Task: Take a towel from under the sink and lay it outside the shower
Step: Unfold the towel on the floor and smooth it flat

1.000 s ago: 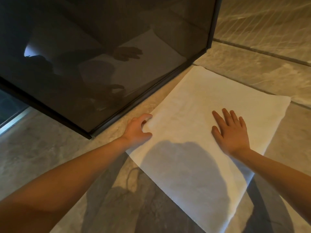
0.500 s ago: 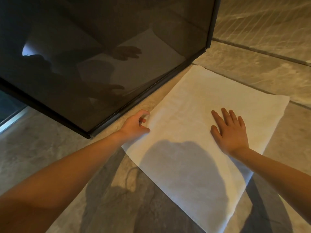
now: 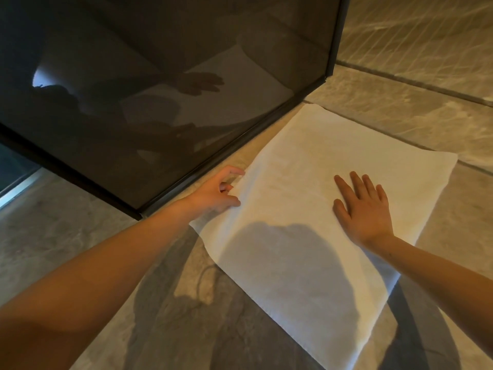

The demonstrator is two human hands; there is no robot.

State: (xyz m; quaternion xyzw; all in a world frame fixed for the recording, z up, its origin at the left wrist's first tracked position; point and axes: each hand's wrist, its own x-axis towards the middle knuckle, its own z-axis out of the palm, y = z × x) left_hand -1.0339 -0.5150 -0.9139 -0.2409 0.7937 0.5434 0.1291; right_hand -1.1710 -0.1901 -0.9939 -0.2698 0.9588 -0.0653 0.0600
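Under the left hand (image 3: 217, 193), the towel (image 3: 306, 209) edge lies hidden

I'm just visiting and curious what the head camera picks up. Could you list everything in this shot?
towel: one, white, spread flat on the floor, its long edge alongside the shower screen
shower screen: one, dark tinted glass in a black frame, upper left, reflecting the towel and arms
floor: grey-beige stone tiles with dark joints, under and around the towel
shadow: one, dark, across the towel's near half
left hand: one, at the towel's screen-side edge, thumb on top and fingers curled at the edge, pinching it
right hand: one, flat on the towel, fingers straight and spread
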